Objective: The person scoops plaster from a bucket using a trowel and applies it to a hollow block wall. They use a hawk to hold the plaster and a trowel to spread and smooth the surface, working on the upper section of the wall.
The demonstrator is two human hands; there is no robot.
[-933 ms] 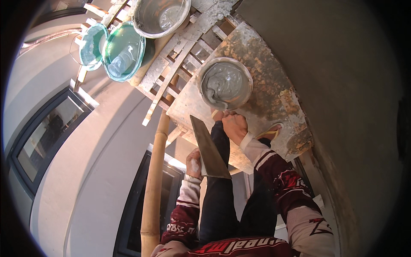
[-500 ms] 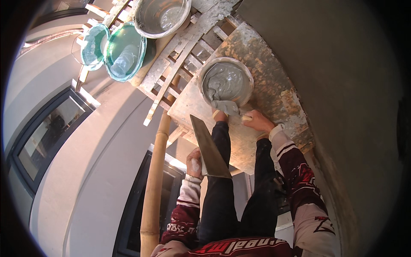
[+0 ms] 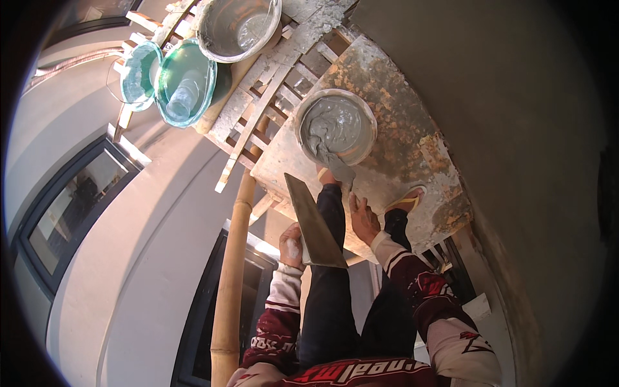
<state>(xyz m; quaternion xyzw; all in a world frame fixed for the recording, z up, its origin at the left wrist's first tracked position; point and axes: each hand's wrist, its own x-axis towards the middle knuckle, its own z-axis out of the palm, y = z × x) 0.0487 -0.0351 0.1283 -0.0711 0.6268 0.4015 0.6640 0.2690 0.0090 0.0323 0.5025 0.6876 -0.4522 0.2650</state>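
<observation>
The right fingers grip a trowel at the near rim of the bucket, its mortar-smeared tip hard to make out; the left fingers clutch a flat plate, partly hidden behind it.

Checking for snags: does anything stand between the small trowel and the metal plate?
Nothing visible: between the trowel in the right hand and the plate in the left hand, only a foot and leg show, apparently below.

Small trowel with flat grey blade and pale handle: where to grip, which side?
The pale handle, likely best from the near side: it points back toward the person, where the right hand holds it. The flat grey blade lies beyond, by the round bucket of wet grey mix.
</observation>
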